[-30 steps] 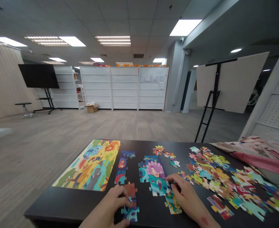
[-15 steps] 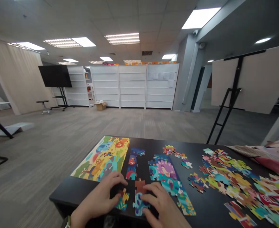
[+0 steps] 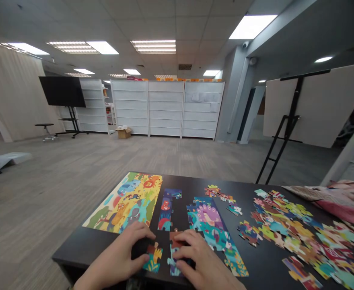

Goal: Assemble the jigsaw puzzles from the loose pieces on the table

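Note:
My left hand (image 3: 116, 249) lies on the black table (image 3: 74, 253) with thumb and fingers around a small orange-and-teal group of jigsaw pieces (image 3: 153, 257). My right hand (image 3: 198, 257) covers most of a brown piece (image 3: 175, 238) and a blue piece (image 3: 173, 262) below it. Just above my hands stands a narrow joined strip of pieces (image 3: 166, 209). Right of my right hand, a larger assembled section shows a peacock (image 3: 207, 219). A printed picture sheet of jungle animals (image 3: 122, 203) lies to the far left of the strip.
A heap of loose pieces (image 3: 294, 237) covers the table's right side, and a small cluster (image 3: 217, 192) sits beyond the peacock. Crumpled pink fabric (image 3: 336, 201) lies at the right end. Past the table's far edge are a carpeted floor, an easel (image 3: 288, 121) and white shelving (image 3: 165, 108).
My right hand has moved left from the peacock section onto the brown and blue pieces. My left hand has moved left onto the orange-and-teal group. The view has also shifted.

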A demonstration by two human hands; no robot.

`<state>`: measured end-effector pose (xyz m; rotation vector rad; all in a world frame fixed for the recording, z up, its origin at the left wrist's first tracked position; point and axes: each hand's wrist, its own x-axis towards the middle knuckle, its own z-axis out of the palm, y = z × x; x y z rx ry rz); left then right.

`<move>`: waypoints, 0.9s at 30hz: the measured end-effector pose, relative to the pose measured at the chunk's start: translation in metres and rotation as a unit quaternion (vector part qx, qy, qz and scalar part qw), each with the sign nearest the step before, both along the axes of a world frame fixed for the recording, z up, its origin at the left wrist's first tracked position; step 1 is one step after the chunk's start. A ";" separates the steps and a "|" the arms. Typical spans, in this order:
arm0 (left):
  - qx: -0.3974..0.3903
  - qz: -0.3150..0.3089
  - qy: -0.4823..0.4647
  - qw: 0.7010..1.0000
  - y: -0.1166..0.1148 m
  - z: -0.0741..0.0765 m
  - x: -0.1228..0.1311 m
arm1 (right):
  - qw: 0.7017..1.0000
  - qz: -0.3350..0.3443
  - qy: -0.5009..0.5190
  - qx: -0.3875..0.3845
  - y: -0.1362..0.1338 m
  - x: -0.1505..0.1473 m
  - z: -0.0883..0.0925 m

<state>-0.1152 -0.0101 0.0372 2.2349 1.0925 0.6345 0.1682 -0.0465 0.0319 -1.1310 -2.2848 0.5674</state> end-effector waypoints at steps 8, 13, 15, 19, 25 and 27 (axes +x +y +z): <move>-0.040 -0.007 0.051 0.998 -0.005 0.007 0.014 | 0.999 0.014 0.008 -0.035 0.004 0.007 0.005; -0.046 -0.004 0.067 0.997 -0.006 0.007 0.019 | 0.999 -0.002 0.022 -0.049 0.002 0.008 0.003; -0.049 0.016 0.088 0.995 -0.006 0.008 0.020 | 0.999 -0.002 0.014 -0.049 0.001 0.008 0.001; -0.039 0.052 0.122 0.990 -0.004 0.009 0.022 | 1.000 -0.011 0.004 -0.027 0.001 0.006 0.003; -0.053 0.063 0.106 0.991 -0.005 0.008 0.019 | 1.000 -0.003 -0.010 0.000 -0.001 0.008 0.003; -0.071 0.056 0.094 0.991 -0.007 0.009 0.016 | 1.000 0.004 -0.011 0.011 -0.003 0.012 0.000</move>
